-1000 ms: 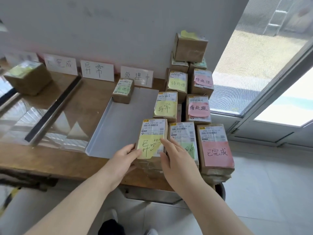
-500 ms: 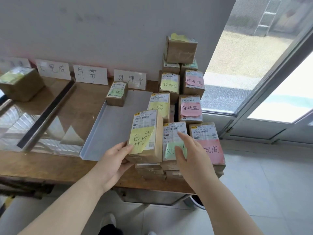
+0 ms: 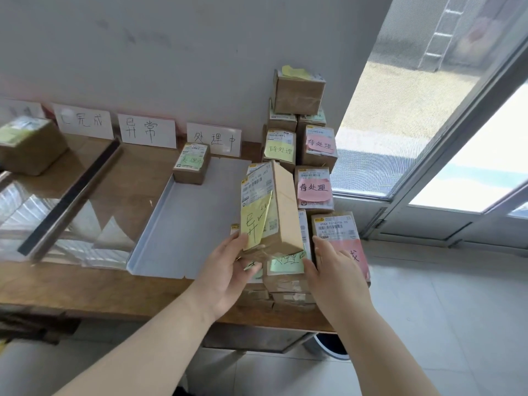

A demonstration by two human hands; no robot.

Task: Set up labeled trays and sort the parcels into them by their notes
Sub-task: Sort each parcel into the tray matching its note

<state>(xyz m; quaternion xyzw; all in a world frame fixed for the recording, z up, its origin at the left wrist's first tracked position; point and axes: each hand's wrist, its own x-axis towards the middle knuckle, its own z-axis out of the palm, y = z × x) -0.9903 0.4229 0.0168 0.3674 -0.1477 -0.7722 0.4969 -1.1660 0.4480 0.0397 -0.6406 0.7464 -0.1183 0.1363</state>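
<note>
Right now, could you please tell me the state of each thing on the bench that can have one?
Yellow-note parcel: lifted, tilted, in the left hand.
Right hand: open, resting on the green-note parcel.
Pink-note parcel: flat, partly covered by the right hand.
Grey tray: holds one small parcel at its far end.
Parcel stack: upright against the wall.

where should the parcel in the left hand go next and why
Probably leftward, to the spot in front of the 异常 card: the left hand holds a parcel whose yellow note seems to read 异常, and the grey tray beside it sits under 处理中.
</note>
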